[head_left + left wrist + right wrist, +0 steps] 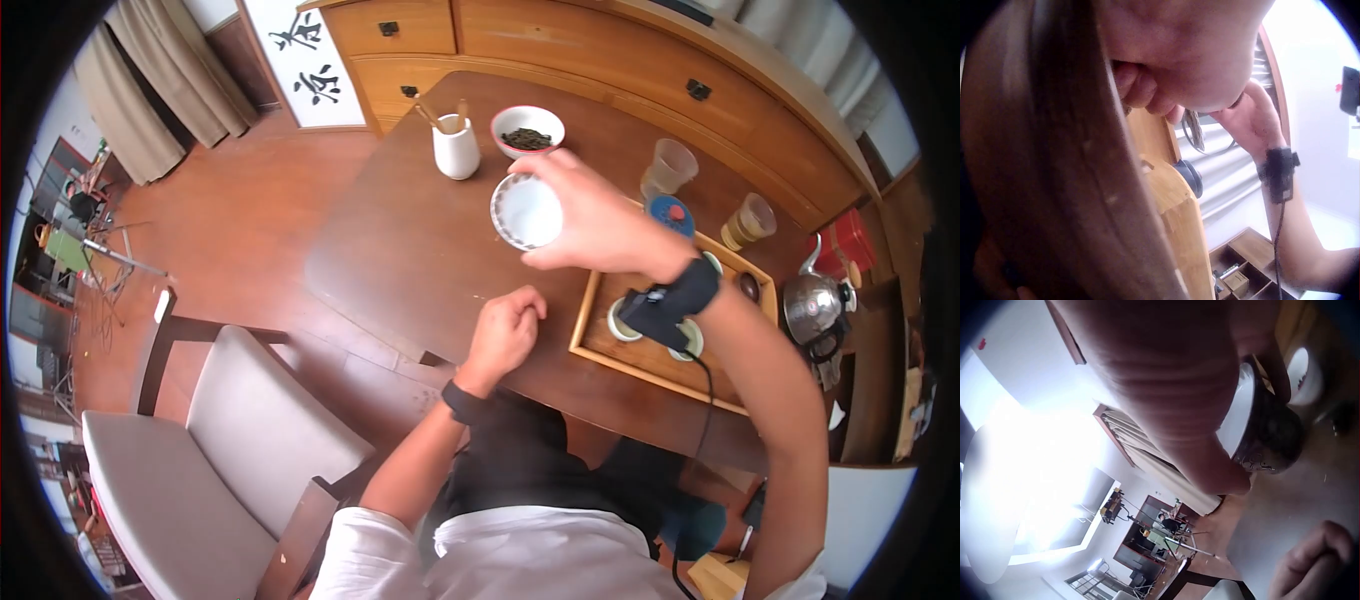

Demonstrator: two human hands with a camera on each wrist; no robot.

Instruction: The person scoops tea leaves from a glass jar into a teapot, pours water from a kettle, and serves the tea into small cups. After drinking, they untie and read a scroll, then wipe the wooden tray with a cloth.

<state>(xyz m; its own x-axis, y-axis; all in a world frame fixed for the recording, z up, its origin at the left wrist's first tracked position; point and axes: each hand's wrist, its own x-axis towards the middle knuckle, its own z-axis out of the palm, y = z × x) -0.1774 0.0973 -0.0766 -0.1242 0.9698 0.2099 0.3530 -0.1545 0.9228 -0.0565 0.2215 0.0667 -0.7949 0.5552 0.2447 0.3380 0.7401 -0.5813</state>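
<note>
In the head view my right hand [598, 215] grips a cup [528, 212] above the table, thumb and fingers on opposite sides of its rim. The cup has a white inside and a patterned rim, and its mouth faces the head camera. The right wrist view shows the dark, patterned outside of the cup [1272, 434]. My left hand [507, 335] rests at the near table edge with fingers loosely curled and nothing in them. Beyond the cup stand a white bowl [548, 120] of dark tea leaves and a white holder [457, 152] with wooden tools.
A wooden tray [582, 335] with small cups [625, 320] lies under my right forearm. Behind it stand clear plastic cups [672, 166] and a blue-lidded container [668, 212]. A metal kettle [815, 303] is at the right, a grey chair [270, 430] at the left.
</note>
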